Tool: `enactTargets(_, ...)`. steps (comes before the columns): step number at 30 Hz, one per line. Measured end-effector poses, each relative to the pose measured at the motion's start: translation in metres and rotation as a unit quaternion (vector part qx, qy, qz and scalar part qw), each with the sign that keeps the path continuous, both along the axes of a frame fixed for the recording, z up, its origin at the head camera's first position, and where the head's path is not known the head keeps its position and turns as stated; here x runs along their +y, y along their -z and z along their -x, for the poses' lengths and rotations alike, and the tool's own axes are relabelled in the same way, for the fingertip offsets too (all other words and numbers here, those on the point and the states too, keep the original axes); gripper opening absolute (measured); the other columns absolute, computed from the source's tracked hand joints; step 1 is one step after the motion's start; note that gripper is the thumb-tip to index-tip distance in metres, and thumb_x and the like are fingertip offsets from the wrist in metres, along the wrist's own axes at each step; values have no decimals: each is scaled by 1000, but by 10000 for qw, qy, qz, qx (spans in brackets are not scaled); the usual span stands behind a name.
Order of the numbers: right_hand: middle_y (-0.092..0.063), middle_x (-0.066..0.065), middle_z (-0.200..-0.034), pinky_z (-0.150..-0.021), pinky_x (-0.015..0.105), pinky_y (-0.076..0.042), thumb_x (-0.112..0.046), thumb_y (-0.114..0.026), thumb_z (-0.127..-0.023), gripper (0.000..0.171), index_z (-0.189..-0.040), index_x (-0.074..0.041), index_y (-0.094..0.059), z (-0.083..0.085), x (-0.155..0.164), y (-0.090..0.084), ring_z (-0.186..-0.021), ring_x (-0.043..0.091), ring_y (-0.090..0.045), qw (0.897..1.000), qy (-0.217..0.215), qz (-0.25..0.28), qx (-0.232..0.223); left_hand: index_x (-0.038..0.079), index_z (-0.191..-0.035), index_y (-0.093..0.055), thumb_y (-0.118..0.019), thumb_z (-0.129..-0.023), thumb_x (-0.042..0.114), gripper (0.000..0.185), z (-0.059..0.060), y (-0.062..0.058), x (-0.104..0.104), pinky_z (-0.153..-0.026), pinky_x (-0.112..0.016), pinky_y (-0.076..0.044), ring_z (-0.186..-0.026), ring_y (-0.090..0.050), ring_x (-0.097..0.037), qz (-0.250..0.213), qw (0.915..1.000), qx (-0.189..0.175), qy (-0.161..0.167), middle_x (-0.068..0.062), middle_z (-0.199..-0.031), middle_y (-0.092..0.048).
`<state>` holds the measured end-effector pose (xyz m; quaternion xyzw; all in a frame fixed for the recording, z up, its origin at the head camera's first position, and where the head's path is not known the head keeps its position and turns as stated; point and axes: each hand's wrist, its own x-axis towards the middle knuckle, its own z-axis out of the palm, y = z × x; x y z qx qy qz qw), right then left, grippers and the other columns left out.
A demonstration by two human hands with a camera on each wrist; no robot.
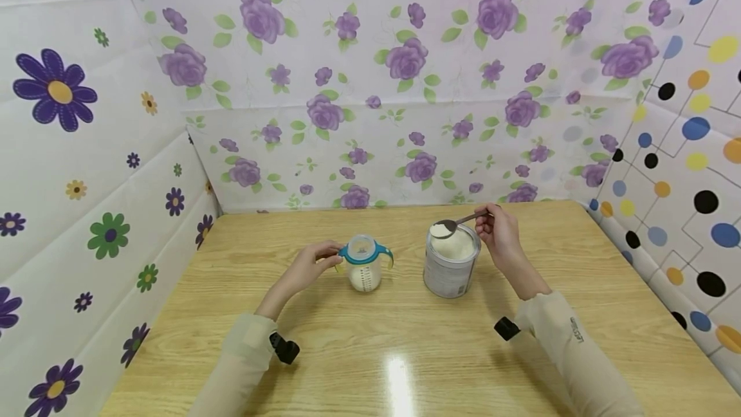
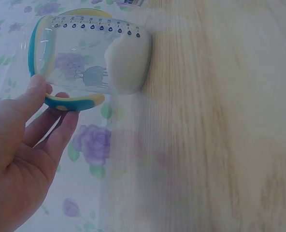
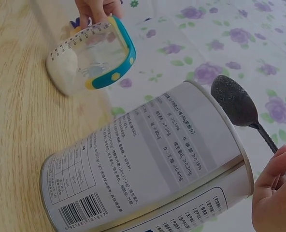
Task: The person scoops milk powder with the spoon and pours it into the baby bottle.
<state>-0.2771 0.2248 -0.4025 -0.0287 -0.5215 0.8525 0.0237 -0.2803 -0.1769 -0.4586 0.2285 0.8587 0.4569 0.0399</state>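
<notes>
A clear baby bottle (image 1: 365, 277) with a teal collar and two side handles stands on the table, white powder in its lower part. My left hand (image 1: 311, 265) pinches its left handle (image 2: 75, 103) between thumb and fingers. To the right stands an open milk powder can (image 1: 449, 274), pale powder (image 1: 454, 246) showing inside. My right hand (image 1: 499, 235) grips a dark spoon (image 3: 235, 102) by its handle. In the head view the spoon's bowl, heaped with powder, is over the can's opening. The right wrist view shows only the bowl's underside.
Both things stand on a wood-grain table (image 1: 370, 352). Behind it hangs a cloth with purple roses (image 1: 405, 60); a daisy-patterned cloth (image 1: 110, 233) hangs at the left and a dotted one (image 1: 706, 201) at the right. Small black cameras sit at both wrists.
</notes>
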Motion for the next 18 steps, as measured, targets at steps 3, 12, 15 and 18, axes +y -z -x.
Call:
enactTargets(3,-55,-2,-62,-43,14,-43,-18,-32,-106,43,-79,-8,-63,1,1,0,-49,7,-51,10000,-50,36,21,18,-119,-66,-58,-98,22,23,1,0,0,-90,-41,-55,-109,-64,-25,-8,10000,26,18,-6,-115,-69)
enactTargets(12,-56,-2,-63,-44,13,-42,-18,-32,-106,43,-79,-8,-64,2,-1,-1,-50,6,-51,9997,-180,151,80,17,-119,-66,-58,-98,22,23,1,1,0,-90,-42,-55,-108,-65,-26,-24,9999,128,72,-7,-115,-69)
enactTargets(15,-56,-2,-63,-44,13,-43,-18,-32,-106,43,-79,-8,-64,2,-1,-3,-50,6,-51,9996,-241,157,70,15,-120,-66,-58,-98,21,24,-2,-3,1,-91,-42,-55,-109,-64,-27,-39,9999,86,94,-9,-116,-69)
enactTargets(18,-56,-2,-63,-45,14,-43,-17,-32,-106,44,-79,-8,-65,2,-3,-5,-51,7,-51,9995,-265,191,15,15,-120,-66,-58,-98,21,24,-3,-5,1,-91,-43,-55,-110,-64,-27,-79,9999,50,95,-9,-116,-68)
